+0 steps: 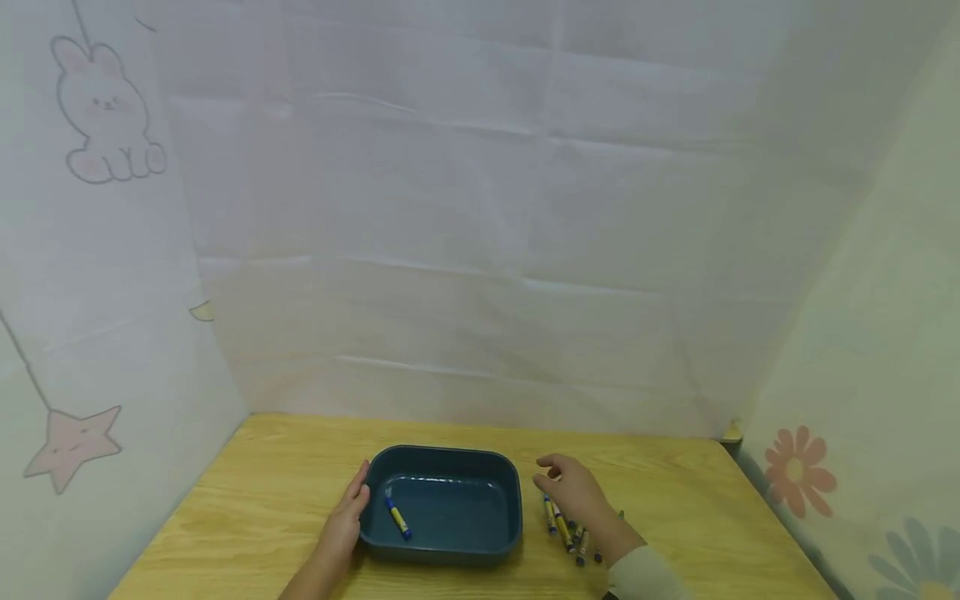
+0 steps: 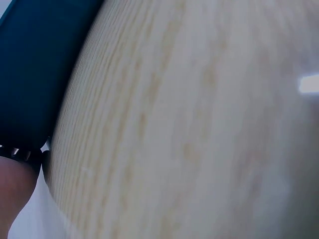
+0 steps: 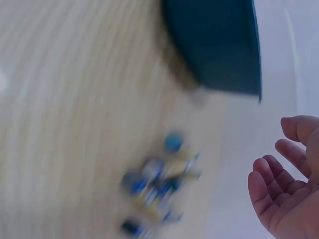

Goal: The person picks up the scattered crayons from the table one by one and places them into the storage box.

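Tub (image 1: 457, 512): left hand (image 1: 347, 521) laid straight against side; right hand (image 1: 576, 490) empty, loosely curved, near crayons (image 1: 563, 531).

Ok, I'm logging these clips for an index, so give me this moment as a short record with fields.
left hand: touching the bin's left side
right hand: raised near the loose sticks, fingers loosely bent, nothing visibly held
bin: dark teal, rectangular with rounded corners
in bin: one crayon-like stick, yellow with blue ends
right of bin: loose sticks in a cluster, exact count unclear
surface: wood-grain table
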Demonstrator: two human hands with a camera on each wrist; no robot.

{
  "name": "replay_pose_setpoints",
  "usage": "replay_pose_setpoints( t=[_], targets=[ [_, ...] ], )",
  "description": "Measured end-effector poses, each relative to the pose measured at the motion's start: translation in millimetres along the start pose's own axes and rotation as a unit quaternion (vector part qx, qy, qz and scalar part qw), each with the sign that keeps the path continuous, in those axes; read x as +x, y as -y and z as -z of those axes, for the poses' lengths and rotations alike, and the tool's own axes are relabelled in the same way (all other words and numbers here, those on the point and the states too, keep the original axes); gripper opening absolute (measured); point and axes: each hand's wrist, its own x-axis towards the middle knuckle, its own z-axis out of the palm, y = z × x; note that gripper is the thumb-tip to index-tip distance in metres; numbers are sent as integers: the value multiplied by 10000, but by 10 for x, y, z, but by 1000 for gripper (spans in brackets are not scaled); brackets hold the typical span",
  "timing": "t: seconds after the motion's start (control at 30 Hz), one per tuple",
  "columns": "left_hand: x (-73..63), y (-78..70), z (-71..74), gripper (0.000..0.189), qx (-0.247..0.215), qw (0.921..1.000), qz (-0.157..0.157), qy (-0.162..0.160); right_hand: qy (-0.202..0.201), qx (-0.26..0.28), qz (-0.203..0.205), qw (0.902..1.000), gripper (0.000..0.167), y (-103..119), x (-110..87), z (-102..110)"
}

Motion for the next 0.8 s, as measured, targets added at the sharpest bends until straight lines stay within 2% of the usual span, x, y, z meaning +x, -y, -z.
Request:
replay_pose_setpoints(
  t=[0.23,0.43,0.6,0.8],
  targets=[
    [-3,8,-10,56,-15,10000,81,-49,-336,-311,-525,9976,43,-457,-199,226],
    [-3,-11,-11,55,53,10000,76,-31,-237,-405,-1162,9921,50,-727,-301,302],
    [-8,-13,-15,56,139,9999,48,-38,-260,-183,-1573,9870,54,-872,-372,294],
    [-7,-16,-11,56,140,9997,189,-56,-149,-394,-1874,9814,57,-953,-431,254]
  ],
)
